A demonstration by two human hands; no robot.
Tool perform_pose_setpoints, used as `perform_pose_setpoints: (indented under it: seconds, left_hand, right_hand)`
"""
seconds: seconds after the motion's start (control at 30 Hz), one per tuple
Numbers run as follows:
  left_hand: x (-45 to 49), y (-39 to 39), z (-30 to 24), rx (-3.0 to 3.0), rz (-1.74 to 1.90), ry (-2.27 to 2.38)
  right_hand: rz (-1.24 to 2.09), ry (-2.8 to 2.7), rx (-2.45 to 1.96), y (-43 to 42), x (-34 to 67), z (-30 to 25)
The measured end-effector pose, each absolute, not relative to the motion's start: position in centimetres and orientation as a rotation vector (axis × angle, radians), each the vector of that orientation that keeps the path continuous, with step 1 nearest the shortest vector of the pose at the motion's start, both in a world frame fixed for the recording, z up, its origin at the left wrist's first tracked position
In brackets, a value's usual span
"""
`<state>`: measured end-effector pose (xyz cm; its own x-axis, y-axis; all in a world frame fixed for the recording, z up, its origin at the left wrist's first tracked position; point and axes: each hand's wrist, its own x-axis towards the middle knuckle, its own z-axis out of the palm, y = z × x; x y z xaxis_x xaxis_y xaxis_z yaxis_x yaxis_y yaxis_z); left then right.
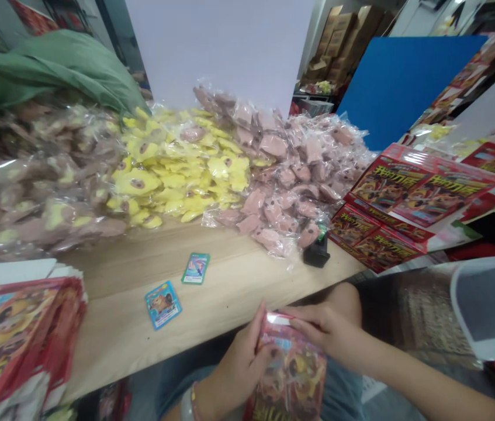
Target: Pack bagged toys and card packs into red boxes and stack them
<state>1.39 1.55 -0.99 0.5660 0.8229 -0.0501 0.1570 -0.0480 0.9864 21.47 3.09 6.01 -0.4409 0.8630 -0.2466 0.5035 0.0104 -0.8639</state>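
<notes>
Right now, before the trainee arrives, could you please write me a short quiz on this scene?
1. True or false: the blue card and the green card lie apart on the wooden tabletop.
2. Are the bagged plush toys touching the black object yellow or pink?
3. What do the left hand and right hand both hold?

Key: 1. True. 2. Pink. 3. A red printed packet.

Cards (195, 268) between hands (241, 365) and bagged heap (273, 175)

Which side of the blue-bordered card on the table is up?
Face up: the blue-bordered trading card shows a printed picture, lying flat on the wooden table.
</notes>
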Motion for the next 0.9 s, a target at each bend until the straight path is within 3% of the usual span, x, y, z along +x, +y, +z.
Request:
perform_pose_setpoints:
  seconds: [0.23, 0.37, 0.47, 0.53, 0.63, 0.77, 0.9]
  left_hand:
    - [1.0, 1.8, -0.8, 1.567, 0.652, 0.898]
    - [0.7, 3.8, 2.6, 1.51, 0.502, 0.81]
    - [0.1, 6.9, 5.9, 1.654, 0.483, 0.712]
    - [0.1, 9.3, 7.0, 1.877, 0.659, 0.785]
    - [0.9, 11.9, 6.2, 2.17, 0.789, 0.796]
    - [2.0, 11.8, 4.3, 2.213, 0.514, 0.935]
    - [1.8, 11.2, 4.7, 2.167, 0.352, 1.109]
  right_hand:
    - [1.491, -2.099, -1.269, 2.7, 21.0, 7.3]
    - [1.092, -2.142, -1.292, -0.1, 21.5, 5.9]
    - [0.718, -1.631, -1.575, 1.1, 24.1, 3.8]
    - [0.619, -1.291, -1.793, 4.4, 26.5, 2.7]
    - [0.833, -0.893, -2.055, 10.8, 29.4, 1.6]
    - [1.106, -0.686, -2.118, 16.0, 31.1, 0.7]
    - [1.169, -0.619, -2.026, 15.3, 31.4, 0.1]
